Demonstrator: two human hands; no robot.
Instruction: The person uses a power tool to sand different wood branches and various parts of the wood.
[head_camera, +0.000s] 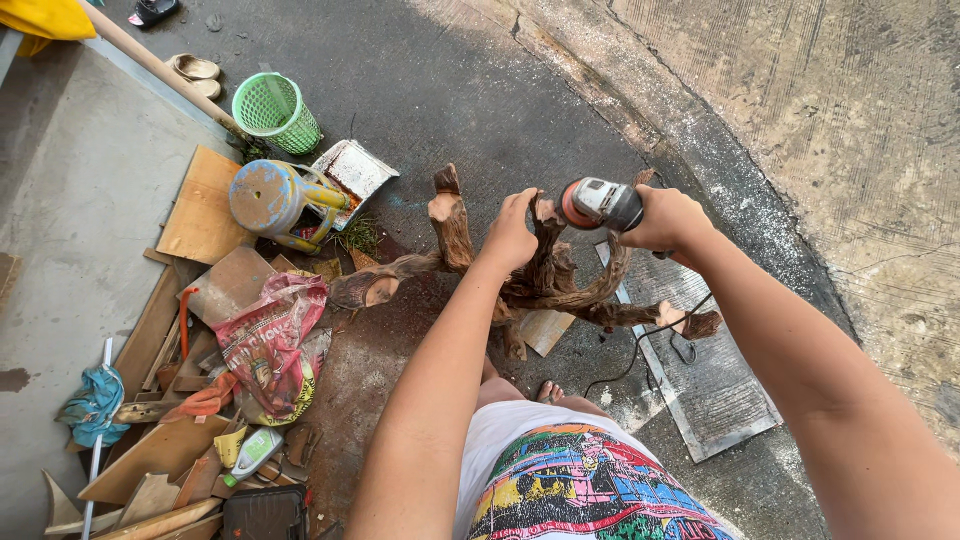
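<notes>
basket: green plastic mesh basket (275, 110), upright, near the top left on the dark pavement
stool: blue and yellow plastic stool (283, 205) lying on its side, just below the basket
tray: white, dirty tray (355, 170) tilted beside the stool
boards: plywood offcuts (203, 205) piled along the left
bag: red printed plastic bag (270, 345), crumpled, on the scrap pile
cloth: blue rag (92, 405) on the grey concrete
sandals: pair (195, 72) near the top edge
panel: grey flat panel (715, 390) on the ground at right
</notes>
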